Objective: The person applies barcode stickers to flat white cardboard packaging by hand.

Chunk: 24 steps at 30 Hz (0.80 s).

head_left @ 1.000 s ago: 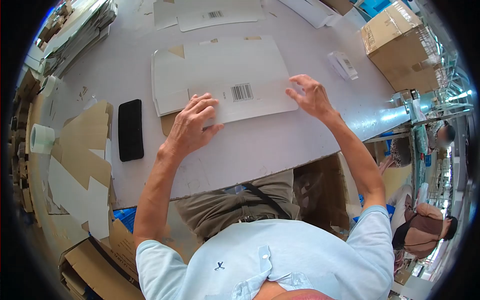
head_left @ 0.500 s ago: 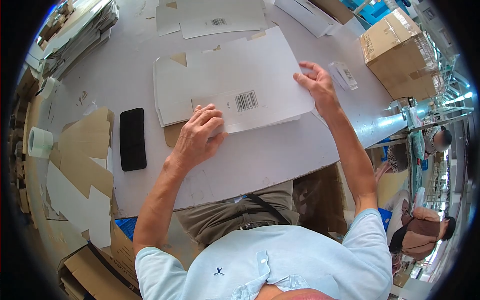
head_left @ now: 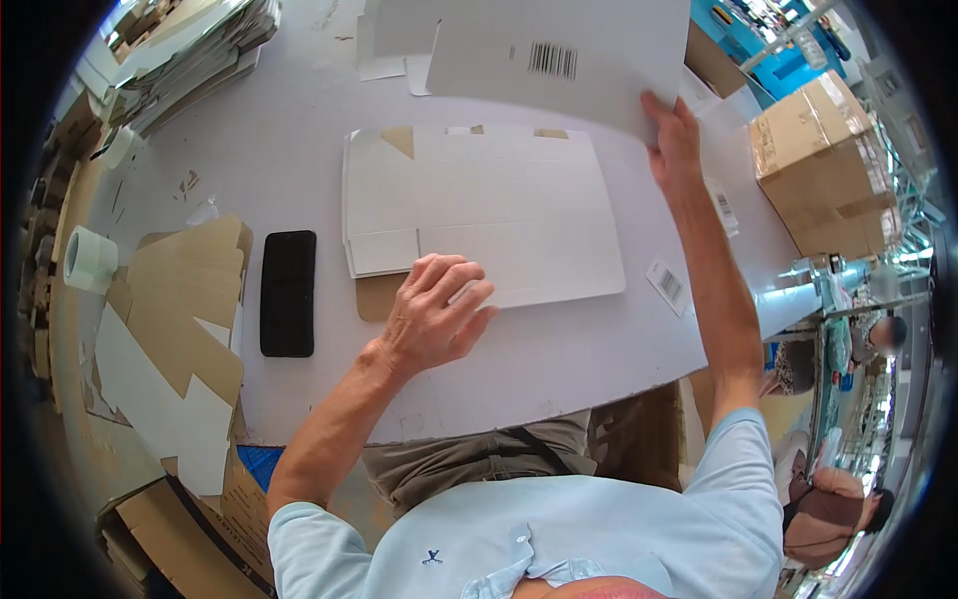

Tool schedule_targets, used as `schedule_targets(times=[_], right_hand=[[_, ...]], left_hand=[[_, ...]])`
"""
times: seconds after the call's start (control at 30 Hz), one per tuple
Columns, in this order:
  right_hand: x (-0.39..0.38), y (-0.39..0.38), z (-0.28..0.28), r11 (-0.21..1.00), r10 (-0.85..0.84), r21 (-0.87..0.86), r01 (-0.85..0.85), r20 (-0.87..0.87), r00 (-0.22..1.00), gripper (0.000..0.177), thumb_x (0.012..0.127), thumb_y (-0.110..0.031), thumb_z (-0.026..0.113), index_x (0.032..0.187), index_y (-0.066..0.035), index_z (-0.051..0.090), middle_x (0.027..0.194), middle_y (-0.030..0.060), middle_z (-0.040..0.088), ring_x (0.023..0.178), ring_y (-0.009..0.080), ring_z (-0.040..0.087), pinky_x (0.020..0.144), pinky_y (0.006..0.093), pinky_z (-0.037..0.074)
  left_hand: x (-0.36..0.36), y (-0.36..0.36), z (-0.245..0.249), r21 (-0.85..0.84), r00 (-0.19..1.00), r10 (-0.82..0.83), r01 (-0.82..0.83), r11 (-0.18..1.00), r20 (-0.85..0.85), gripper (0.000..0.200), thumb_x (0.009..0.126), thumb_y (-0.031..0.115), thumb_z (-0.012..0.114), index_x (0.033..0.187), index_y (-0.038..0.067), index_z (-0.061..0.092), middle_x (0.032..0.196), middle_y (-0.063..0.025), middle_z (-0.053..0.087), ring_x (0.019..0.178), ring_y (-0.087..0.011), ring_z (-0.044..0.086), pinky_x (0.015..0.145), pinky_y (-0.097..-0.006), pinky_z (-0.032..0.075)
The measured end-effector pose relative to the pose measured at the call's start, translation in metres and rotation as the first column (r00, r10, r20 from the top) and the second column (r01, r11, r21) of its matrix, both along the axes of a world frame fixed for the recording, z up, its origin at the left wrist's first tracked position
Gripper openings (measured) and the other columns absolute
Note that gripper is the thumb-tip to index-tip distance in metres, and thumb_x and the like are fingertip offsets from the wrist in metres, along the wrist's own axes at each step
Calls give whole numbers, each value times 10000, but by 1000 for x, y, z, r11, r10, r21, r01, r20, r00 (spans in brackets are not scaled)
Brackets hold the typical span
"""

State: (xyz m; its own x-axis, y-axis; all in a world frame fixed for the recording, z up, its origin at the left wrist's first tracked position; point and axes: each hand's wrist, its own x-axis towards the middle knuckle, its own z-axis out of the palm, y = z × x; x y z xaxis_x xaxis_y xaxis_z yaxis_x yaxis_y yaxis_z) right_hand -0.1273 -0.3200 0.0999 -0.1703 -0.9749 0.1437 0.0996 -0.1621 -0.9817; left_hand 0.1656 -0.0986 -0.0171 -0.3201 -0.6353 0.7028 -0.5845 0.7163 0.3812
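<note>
My right hand (head_left: 679, 145) grips the lower right corner of a flat white carton blank (head_left: 614, 75) with a printed barcode. This blank is lifted toward the far side, slightly blurred, and its far part runs out of view. A stack of flat white carton blanks (head_left: 509, 200) lies in the middle of the table, a brown flap showing at its near left. At the stack's near edge is my left hand (head_left: 431, 314), fingers loosely bent and thumb apart, with nothing visible in it. Barcode labels (head_left: 667, 287) lie right of the stack.
A black phone (head_left: 287, 295) lies left of the stack. Farther left are cardboard scraps (head_left: 190, 309), a tape roll (head_left: 90, 260) and piled flat cardboard (head_left: 195, 65). A taped brown box (head_left: 828, 165) stands at the right. Other people (head_left: 833, 514) are beyond the table on the right.
My right hand has lifted the barcoded blank off the stack and carried it away toward the far right, uncovering the blank below. My left hand has come off the barcoded blank.
</note>
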Motion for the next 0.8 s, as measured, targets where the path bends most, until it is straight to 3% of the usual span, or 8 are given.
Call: schedule_targets(times=[0.23, 0.3, 0.33, 0.4, 0.43, 0.5, 0.67, 0.8], right_hand=[[22, -146, -36, 991, -42, 127, 52, -79, 996, 454, 937, -158, 720, 1345, -26, 571, 1235, 99, 659, 1123, 236, 634, 972, 393, 550], [29, -145, -53, 936, -167, 164, 312, -574, 802, 456, 959, -206, 694, 1365, -40, 569, 1237, 103, 658, 1083, 241, 648, 962, 406, 550], [21, -138, -57, 925, -187, 170, 341, -578, 794, 456, 959, -206, 694, 1365, -40, 569, 1237, 103, 658, 1083, 241, 648, 962, 406, 550], [-12, -111, -67, 994, 64, 104, 19, -735, 675, 434, 953, -286, 675, 1314, -49, 631, 1264, 114, 681, 1124, 261, 663, 953, 399, 552], [-24, -86, -58, 992, 41, 109, 61, -748, 662, 434, 953, -286, 675, 1314, -49, 631, 1264, 114, 681, 1124, 261, 663, 953, 399, 552], [-58, -21, -39, 986, 144, 86, -143, -871, 469, 431, 926, -329, 700, 1237, -31, 678, 1222, 129, 709, 1125, 274, 673, 971, 390, 536], [-156, 125, -27, 976, 165, 137, -167, -971, 173, 435, 868, -288, 772, 1206, -31, 680, 1235, 147, 699, 1180, 291, 653, 1017, 380, 509], [-193, 199, -44, 979, 173, 157, -133, -978, 116, 548, 829, -271, 803, 1283, -21, 627, 1259, 162, 678, 1200, 341, 628, 1054, 406, 489]], left_hand=[[3, -11, -8, 72, 1000, 14, -15, 997, 12, 235, 765, 116, 826, 955, 100, 689, 1012, -50, 671, 1012, -236, 634, 876, -385, 511], [3, -12, -5, 75, 1000, -9, 8, 997, 10, 225, 767, 111, 823, 950, 96, 692, 1005, -54, 675, 1002, -240, 640, 868, -386, 515], [4, -12, -5, 57, 1000, 7, -9, 998, 26, 219, 767, 101, 818, 947, 89, 692, 997, -58, 679, 991, -241, 644, 863, -386, 517], [4, -10, -3, 39, 999, 3, -5, 999, 42, 214, 759, 59, 806, 937, 70, 687, 978, -74, 683, 963, -253, 651, 838, -394, 517], [4, -9, -2, 45, 999, -37, 36, 998, 22, 214, 759, 59, 806, 937, 70, 687, 978, -74, 683, 963, -253, 651, 838, -394, 517], [1, -7, 1, 22, 999, 14, -15, 1000, 33, 234, 738, 26, 807, 935, 59, 684, 962, -84, 680, 957, -262, 649, 825, -394, 509], [-8, -2, 5, 8, 1000, -12, 12, 1000, -22, 240, 744, 4, 800, 945, 51, 677, 958, -77, 676, 943, -268, 642, 826, -389, 495], [-18, 3, 10, -20, 999, -21, 21, 1000, -24, 217, 757, -12, 783, 930, 51, 669, 942, -68, 673, 926, -268, 637, 817, -380, 490]])
